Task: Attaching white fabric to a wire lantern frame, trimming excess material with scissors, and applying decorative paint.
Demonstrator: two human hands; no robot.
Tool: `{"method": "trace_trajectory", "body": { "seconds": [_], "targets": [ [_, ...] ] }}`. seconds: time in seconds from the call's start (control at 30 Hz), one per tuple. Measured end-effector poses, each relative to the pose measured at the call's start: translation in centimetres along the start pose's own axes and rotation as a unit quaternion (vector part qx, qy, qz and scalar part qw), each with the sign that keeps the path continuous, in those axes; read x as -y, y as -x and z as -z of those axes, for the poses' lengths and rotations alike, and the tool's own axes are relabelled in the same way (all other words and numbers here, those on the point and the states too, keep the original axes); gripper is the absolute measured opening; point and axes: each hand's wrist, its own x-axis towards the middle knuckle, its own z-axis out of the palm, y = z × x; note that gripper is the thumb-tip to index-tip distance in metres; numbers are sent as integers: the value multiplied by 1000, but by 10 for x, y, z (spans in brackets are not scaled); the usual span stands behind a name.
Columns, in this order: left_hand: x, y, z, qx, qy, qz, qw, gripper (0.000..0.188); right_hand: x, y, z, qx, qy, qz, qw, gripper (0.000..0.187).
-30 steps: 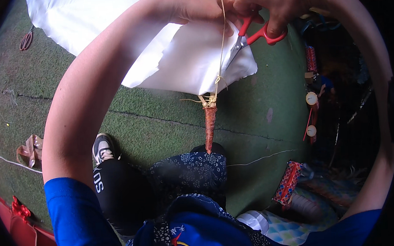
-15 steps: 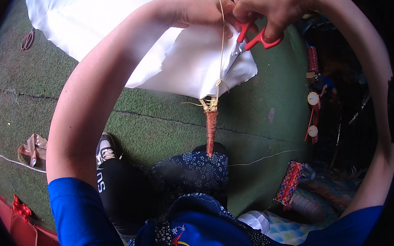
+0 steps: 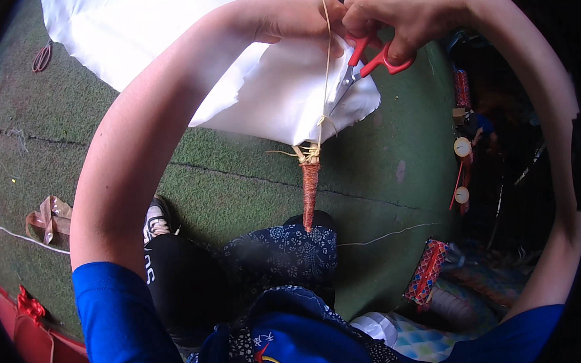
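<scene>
My right hand grips red-handled scissors by the loops, their blades pointing down and left against a large white sheet. My left hand is closed at the sheet's upper part, close beside the scissors; its fingertips are partly hidden, and it seems to pinch the white material. A pale cord runs down over the sheet to a knot near its lower edge. Below the knot, a tapered handle wrapped in copper-coloured thread sticks out toward me, its end over my patterned apron.
Green carpet covers the floor. At the left lie a brown scrap and a coiled cord. A patterned red box-like piece stands at the lower right, with dark clutter beyond. A red edge is at the lower left.
Almost everything holds still. My right hand and the scissors have shifted very slightly to the left; the white sheet and wrapped handle stay nearly in place.
</scene>
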Motion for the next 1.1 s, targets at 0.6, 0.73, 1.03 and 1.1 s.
{"method": "trace_trajectory", "body": {
  "seconds": [0.6,0.73,1.03,1.1],
  "targets": [
    [-2,26,0,-126,-102,18,987,40,-6,34,-21,-82,39,-99,991,47],
    [-11,59,-7,-198,-238,70,948,47,-51,35,-99,-410,-32,-98,906,29],
    [-30,79,-26,-276,-150,265,912,76,-84,-42,-227,-458,-613,167,621,43],
    [-20,72,-29,-307,-133,285,898,74,-64,-66,-250,-464,-707,210,490,43]
  ]
}}
